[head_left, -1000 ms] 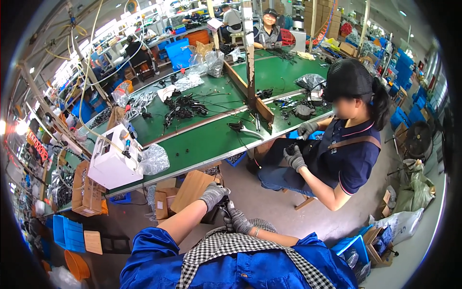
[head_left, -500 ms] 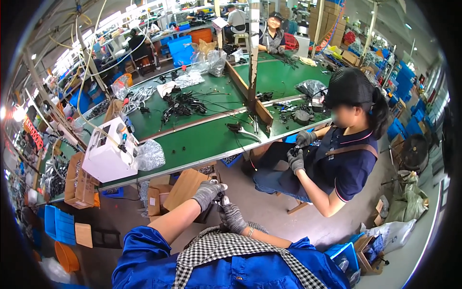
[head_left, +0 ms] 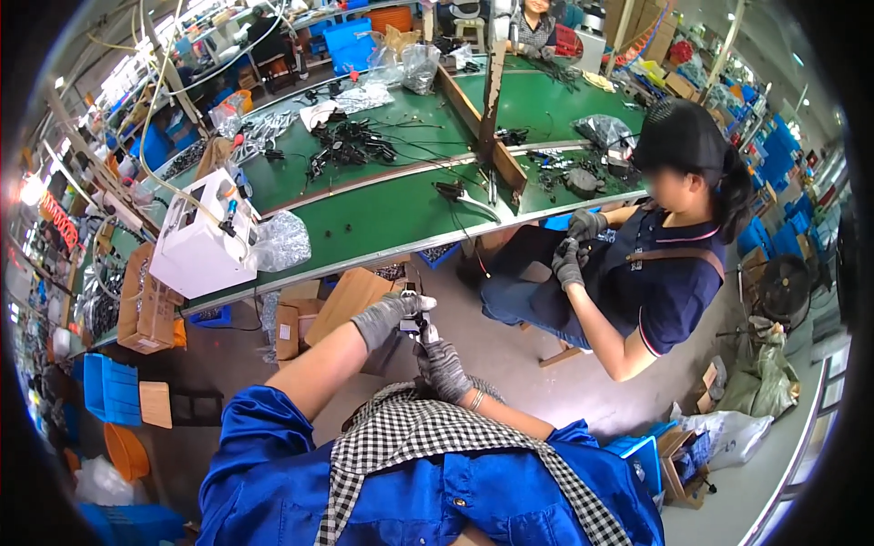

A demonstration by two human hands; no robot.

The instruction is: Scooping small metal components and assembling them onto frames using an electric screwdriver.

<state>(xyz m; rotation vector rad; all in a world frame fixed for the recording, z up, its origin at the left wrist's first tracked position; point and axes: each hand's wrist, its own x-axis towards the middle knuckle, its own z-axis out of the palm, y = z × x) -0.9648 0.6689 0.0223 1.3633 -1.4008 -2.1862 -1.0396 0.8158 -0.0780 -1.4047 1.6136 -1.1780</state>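
In front of my lap, my left hand (head_left: 386, 318), in a grey striped glove with pale fingertips, is closed on a small black-and-silver part (head_left: 413, 324). My right hand (head_left: 442, 366), gloved the same way, pinches the part's lower side from nearer my body. The fingers cover most of the part, so its exact kind cannot be made out. Both hands are off the bench, just short of its near edge. Below and beyond my left hand is an open cardboard box (head_left: 350, 303) on the floor.
A green workbench (head_left: 382, 241) holds a heap of black cabled parts (head_left: 350, 150), pliers-like tool (head_left: 469, 200) and a white machine (head_left: 205, 237). At right sits a co-worker (head_left: 678, 264) with gloved hands on a small part. Blue bins (head_left: 111, 389) stand at left.
My view has tilted down a little, so the bench sits higher. Both hands have risen slightly toward the bench, still on the small part, which shows more now.
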